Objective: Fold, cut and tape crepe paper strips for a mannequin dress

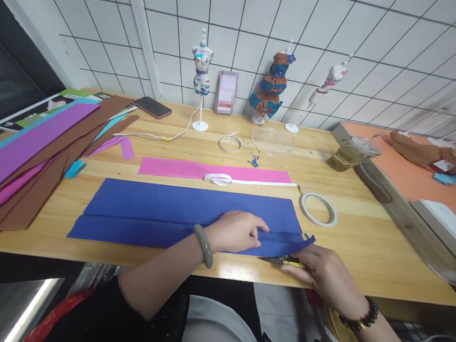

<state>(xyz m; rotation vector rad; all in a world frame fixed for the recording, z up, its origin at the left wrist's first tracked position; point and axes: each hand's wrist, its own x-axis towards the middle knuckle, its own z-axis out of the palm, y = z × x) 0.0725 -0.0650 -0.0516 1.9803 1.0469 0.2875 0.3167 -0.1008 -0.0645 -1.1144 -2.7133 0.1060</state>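
A long blue sheet of crepe paper (176,209) lies flat near the front edge of the wooden table (365,249). My left hand (236,231) presses on its lower right part and pinches the folded front strip. My right hand (323,274) grips a pair of scissors (279,260) with yellow-green handles, whose dark blades lie at the paper's right front corner, where a thin blue strip (297,244) lifts away. Behind the blue sheet lies a pink paper strip (180,168) with a white tape (251,182) across it.
Purple, brown and pink paper sheets (27,162) pile up at the left. A tape ring (318,208) lies right of the blue sheet. Three small mannequins (201,77) stand by the tiled wall, with a phone (152,107), a clear disc (271,141), a drink cup (350,153) and an orange board (412,183).
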